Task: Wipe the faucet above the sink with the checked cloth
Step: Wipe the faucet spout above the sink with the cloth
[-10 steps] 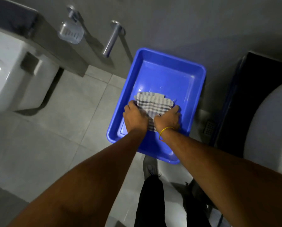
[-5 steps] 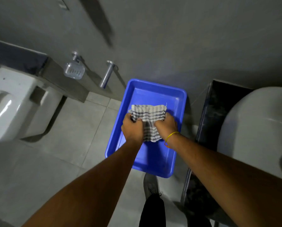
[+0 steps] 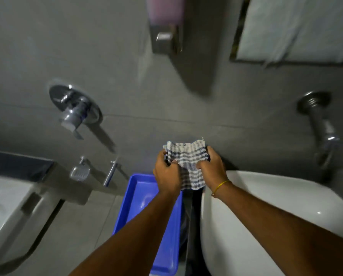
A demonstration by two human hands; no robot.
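Note:
A grey-and-white checked cloth (image 3: 188, 158) is stretched between both hands in mid-air, in front of the grey wall. My left hand (image 3: 166, 174) grips its left edge and my right hand (image 3: 211, 170), with a yellow band at the wrist, grips its right edge. The chrome faucet (image 3: 322, 132) sticks out of the wall at the right, above the white sink (image 3: 276, 226). The cloth is well left of the faucet and does not touch it.
A blue plastic tray (image 3: 146, 196) lies on the floor below my left arm. A wall mixer valve (image 3: 75, 108), a soap dish (image 3: 80, 172), a toilet (image 3: 5, 212), a soap dispenser (image 3: 165, 34) and a mirror (image 3: 298, 28) surround the spot.
Both hands have lifted the cloth out of the blue tray and up toward the wall. The view has tilted upward and to the right, bringing the sink and faucet into sight.

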